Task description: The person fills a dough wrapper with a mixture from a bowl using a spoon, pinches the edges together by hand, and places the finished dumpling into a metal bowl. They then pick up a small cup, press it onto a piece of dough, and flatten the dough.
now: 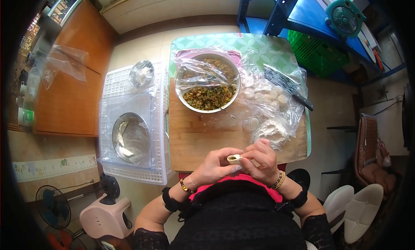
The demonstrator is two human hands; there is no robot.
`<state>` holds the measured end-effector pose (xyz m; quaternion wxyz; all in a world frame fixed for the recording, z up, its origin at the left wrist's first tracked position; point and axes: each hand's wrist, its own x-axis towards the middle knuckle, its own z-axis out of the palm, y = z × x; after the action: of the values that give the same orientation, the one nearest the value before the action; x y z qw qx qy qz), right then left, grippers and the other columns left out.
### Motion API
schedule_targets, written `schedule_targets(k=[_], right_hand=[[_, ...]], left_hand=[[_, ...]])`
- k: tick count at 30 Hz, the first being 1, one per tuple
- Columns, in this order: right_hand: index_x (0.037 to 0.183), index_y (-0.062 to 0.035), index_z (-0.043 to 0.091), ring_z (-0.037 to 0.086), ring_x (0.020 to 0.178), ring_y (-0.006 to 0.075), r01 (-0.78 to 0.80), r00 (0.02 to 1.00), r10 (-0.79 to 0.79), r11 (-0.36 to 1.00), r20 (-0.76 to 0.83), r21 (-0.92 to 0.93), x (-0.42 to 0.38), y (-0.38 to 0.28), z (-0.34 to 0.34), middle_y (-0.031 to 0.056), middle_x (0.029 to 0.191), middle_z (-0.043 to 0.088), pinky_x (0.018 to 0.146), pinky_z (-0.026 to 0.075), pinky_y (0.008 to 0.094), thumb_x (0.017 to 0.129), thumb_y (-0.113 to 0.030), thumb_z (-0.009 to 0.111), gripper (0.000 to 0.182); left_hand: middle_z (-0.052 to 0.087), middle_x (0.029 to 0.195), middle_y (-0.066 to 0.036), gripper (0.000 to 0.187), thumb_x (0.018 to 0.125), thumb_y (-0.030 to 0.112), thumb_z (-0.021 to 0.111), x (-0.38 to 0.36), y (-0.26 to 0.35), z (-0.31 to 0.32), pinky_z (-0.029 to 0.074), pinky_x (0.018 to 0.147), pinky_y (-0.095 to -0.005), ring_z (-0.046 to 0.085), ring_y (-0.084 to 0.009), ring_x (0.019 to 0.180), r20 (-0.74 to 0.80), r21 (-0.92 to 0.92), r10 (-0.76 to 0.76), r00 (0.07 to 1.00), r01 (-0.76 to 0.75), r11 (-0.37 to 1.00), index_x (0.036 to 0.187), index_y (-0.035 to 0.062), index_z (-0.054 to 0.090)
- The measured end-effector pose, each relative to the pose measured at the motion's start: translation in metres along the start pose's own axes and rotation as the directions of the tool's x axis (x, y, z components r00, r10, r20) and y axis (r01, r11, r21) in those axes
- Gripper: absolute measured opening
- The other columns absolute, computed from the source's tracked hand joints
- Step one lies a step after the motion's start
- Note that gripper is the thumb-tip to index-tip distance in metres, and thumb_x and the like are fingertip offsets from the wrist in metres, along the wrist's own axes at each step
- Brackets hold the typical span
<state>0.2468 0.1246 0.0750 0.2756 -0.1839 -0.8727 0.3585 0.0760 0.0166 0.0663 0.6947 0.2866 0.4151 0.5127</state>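
Observation:
A small dough wrapper with dark green filling (234, 158) is held between my two hands at the front edge of the wooden board (201, 140). My left hand (215, 166) grips it from the left, thumb below and fingers above. My right hand (260, 160) pinches its right edge. Beyond them stands a big metal bowl (237, 94) of chopped filling (207, 97), partly covered by clear plastic, with a spoon handle (229, 113) at its rim. A heap of flour (272, 134) lies just past my right hand, beside a small glass (251, 123).
Dough pieces (270, 96) lie under plastic at the board's right, with a black-handled knife (294, 91) on top. On the left, a white crate (161, 163) carries a metal bowl (145, 120) with pale dough shapes, and a plastic-covered bowl (142, 74). A pink stool (103, 217) stands lower left.

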Motion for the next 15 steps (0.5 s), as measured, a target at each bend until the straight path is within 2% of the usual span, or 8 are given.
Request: schedule_targets(k=[2,5,8,10,15], right_hand=[[0.084,-0.0092,0.066,0.06,0.077,0.0198,-0.015,0.999,0.015,1.0,-0.036,-0.001,-0.001,0.001,0.002,0.0029,0.082,0.064,0.078,0.04,0.0347,0.077,-0.017,0.076,0.014],[0.085,-0.0086,0.067,0.06,0.076,0.0199,-0.011,1.0,0.011,1.0,-0.017,-0.018,0.003,-0.003,0.0,0.003,0.082,0.064,0.079,0.039,0.0354,0.077,-0.018,0.076,0.015],[0.087,-0.0089,0.068,0.06,0.076,0.0201,-0.065,0.998,0.063,0.997,-0.029,-0.041,0.013,-0.012,-0.005,0.0026,0.082,0.064,0.08,0.039,0.0352,0.077,-0.019,0.075,0.016],[0.088,-0.0095,0.069,0.06,0.073,0.019,0.0,1.0,0.0,0.999,-0.003,-0.042,0.016,-0.012,-0.006,0.0016,0.08,0.064,0.08,0.038,0.035,0.077,-0.019,0.076,0.016],[0.084,-0.0102,0.069,0.058,0.069,0.0171,0.05,0.999,-0.05,0.998,0.003,-0.039,0.011,-0.008,0.001,0.0006,0.077,0.063,0.078,0.038,0.0349,0.077,-0.016,0.076,0.012]], left_hand=[[0.065,0.102,-0.008,0.037,0.091,0.004,0.064,0.0,0.002,-0.002,0.052,0.076,-0.0257,0.062,-0.0111,0.087,0.027,-0.041,-0.091,0.995,0.092,0.995,0.126,-0.004,0.054],[0.065,0.098,-0.006,0.032,0.092,0.005,0.063,0.0,0.006,0.0,0.051,0.074,-0.0249,0.061,-0.0102,0.084,-0.011,-0.05,-0.076,0.997,0.075,0.996,0.122,-0.0047,0.058],[0.065,0.097,-0.005,0.033,0.092,0.005,0.063,0.0,0.0,-0.003,0.051,0.073,-0.0251,0.061,-0.0096,0.083,0.013,-0.066,-0.042,0.999,0.043,0.997,0.123,-0.0044,0.058],[0.065,0.097,-0.005,0.032,0.092,0.005,0.062,0.001,0.002,-0.001,0.051,0.073,-0.0252,0.06,-0.0096,0.083,0.032,-0.033,-0.056,0.998,0.057,0.998,0.122,-0.0041,0.058],[0.064,0.096,-0.005,0.032,0.091,0.002,0.061,0.002,0.003,-0.001,0.051,0.073,-0.0256,0.06,-0.0096,0.082,0.05,0.002,-0.092,0.994,0.092,0.996,0.123,-0.0033,0.059]])
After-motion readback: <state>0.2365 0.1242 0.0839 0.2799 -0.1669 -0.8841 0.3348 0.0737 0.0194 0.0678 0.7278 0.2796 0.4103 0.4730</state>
